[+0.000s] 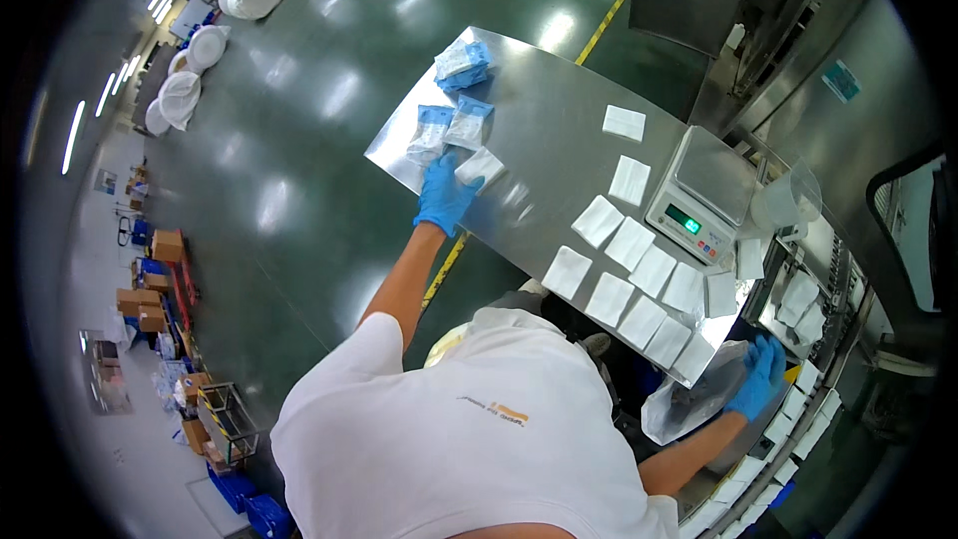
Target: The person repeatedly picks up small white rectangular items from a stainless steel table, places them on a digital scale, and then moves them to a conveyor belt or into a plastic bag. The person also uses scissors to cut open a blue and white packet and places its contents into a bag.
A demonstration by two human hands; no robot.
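A: Where was the left hand point(444, 195)?

B: Stretched out over the steel table point(559, 110), far from the digital scale point(702, 195) on the other end. In its blue glove it lay flat, fingers spread, on a small white pouch point(481, 168) at the table's near-left edge. Pressing rather than gripping, as far as I could tell.

A: And beyond that pouch?

B: Two blue-and-clear sachets point(449, 128) lay side by side just past it, and a small heap of the same kind point(463, 64) sat at the far corner, all well apart from the scale.

A: The right hand point(758, 377)?

B: Also gloved in blue, down below the scale, off the table's edge. Its fingers were curled over the rim of a clear plastic bag point(689, 401) that hung there. It looked closed on the bag.

A: What lay between the hands?

B: White square pouches point(629, 242) in rows, starting just beside the scale's front and running toward the person. Two more point(626, 123) lay singly behind the scale's left side. A clear plastic beaker point(788, 202) stood to the right of the scale.
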